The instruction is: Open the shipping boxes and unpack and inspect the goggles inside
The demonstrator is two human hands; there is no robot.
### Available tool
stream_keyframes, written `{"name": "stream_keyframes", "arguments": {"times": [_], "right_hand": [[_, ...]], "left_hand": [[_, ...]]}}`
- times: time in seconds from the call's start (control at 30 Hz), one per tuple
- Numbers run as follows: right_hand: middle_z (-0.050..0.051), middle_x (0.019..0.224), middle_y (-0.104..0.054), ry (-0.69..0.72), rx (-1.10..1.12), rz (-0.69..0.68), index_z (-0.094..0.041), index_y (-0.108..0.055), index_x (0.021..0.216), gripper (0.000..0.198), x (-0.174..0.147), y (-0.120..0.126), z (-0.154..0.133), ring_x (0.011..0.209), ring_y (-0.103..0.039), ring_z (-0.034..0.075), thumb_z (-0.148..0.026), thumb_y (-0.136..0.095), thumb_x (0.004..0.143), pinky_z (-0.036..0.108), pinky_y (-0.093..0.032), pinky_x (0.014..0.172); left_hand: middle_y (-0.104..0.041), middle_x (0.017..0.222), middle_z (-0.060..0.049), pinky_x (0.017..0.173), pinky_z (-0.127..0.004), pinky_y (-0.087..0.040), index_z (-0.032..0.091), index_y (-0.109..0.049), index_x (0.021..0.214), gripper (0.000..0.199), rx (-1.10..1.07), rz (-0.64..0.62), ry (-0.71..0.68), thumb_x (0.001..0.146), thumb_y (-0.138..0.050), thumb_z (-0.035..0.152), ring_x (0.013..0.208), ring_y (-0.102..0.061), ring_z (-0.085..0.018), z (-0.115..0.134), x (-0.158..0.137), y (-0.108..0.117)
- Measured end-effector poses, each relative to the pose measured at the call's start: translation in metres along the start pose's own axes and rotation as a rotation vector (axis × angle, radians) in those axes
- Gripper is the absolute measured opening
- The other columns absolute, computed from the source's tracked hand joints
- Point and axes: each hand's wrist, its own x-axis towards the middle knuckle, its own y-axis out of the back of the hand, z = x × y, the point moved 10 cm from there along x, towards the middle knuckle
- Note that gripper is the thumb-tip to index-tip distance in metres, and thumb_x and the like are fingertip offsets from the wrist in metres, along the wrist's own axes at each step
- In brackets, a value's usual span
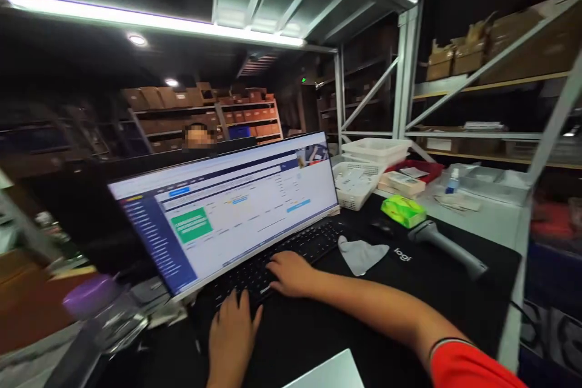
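I have both hands at the keyboard (328,233), and the monitor (254,200) stands just behind it. My left hand (233,327) is open, fingers spread at the keyboard's near left edge; my right hand (293,276) lies loosely open over its middle, gripping nothing I can see. I judge keying to be under way: a page is up, but its text is too small for me to tell what's entered or left. Right of the keyboard, a grey cloth (362,256), a scanner (448,247) and a green packet (403,211) lie on the desk's black mat (431,303). Well beyond the keyboard, box-filled shelves (248,107) line a dim room.
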Motion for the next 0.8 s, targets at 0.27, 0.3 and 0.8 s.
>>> {"name": "stream_keyframes", "arguments": {"times": [0.27, 0.3, 0.8], "right_hand": [[0.014, 0.140, -0.058, -0.113, 0.087, 0.062, -0.015, -0.062, 0.129, 0.045, 0.002, -0.024, 0.000, 0.131, -0.050, 0.028, -0.047, -0.062, 0.098, 0.047, -0.035, 0.117], [0.014, 0.140, -0.058, -0.127, 0.100, 0.064, -0.015, -0.062, 0.129, 0.044, 0.000, -0.024, 0.003, 0.131, -0.050, 0.028, -0.046, -0.062, 0.098, 0.046, -0.036, 0.117], [0.012, 0.135, -0.060, -0.185, 0.194, 0.059, -0.020, -0.066, 0.125, 0.032, -0.002, -0.028, 0.013, 0.128, -0.052, 0.028, -0.035, -0.062, 0.097, 0.048, -0.035, 0.116]], "left_hand": [[-0.059, 0.134, -0.021, 0.087, -0.044, -0.053, 0.007, -0.061, 0.130, 0.045, 0.052, 0.003, 0.024, 0.101, -0.048, 0.038, 0.119, -0.058, -0.034, -0.006, 0.003, -0.007], [-0.057, 0.136, -0.022, 0.087, -0.045, -0.053, 0.007, -0.061, 0.130, 0.047, 0.041, 0.012, 0.035, 0.100, -0.048, 0.040, 0.120, -0.057, -0.035, -0.007, 0.003, -0.007], [-0.058, 0.133, -0.024, 0.089, -0.045, -0.053, 0.006, -0.066, 0.117, 0.039, -0.049, 0.027, 0.048, 0.101, -0.043, 0.034, 0.120, -0.057, -0.035, -0.014, 0.001, 0.000]]}}
